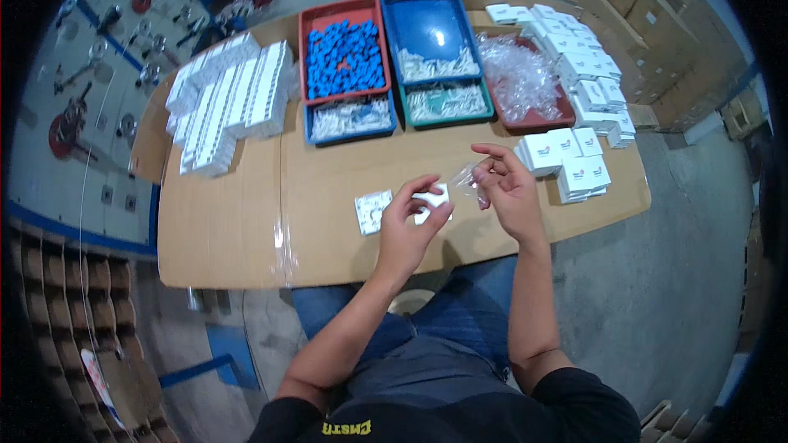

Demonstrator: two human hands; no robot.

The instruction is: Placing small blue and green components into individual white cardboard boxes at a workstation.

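My right hand (510,194) pinches a small clear plastic bag (465,176) above the near middle of the cardboard-topped table (222,234). To its left, my left hand (408,220) is held with thumb and fingers apart and nothing between them. Partly behind that hand lies a white square piece (442,197); the fingers cover some of it. Another white square plate (371,211), with small markings or fittings on its face, rests flat just left of my left hand. Whether the bag has anything in it, I cannot tell.
At the back stand a red tray of blue parts (345,57), blue and green trays of white parts (447,102), and a dark red tray of clear bags (517,74). White boxes are stacked left (234,102) and right (574,160).
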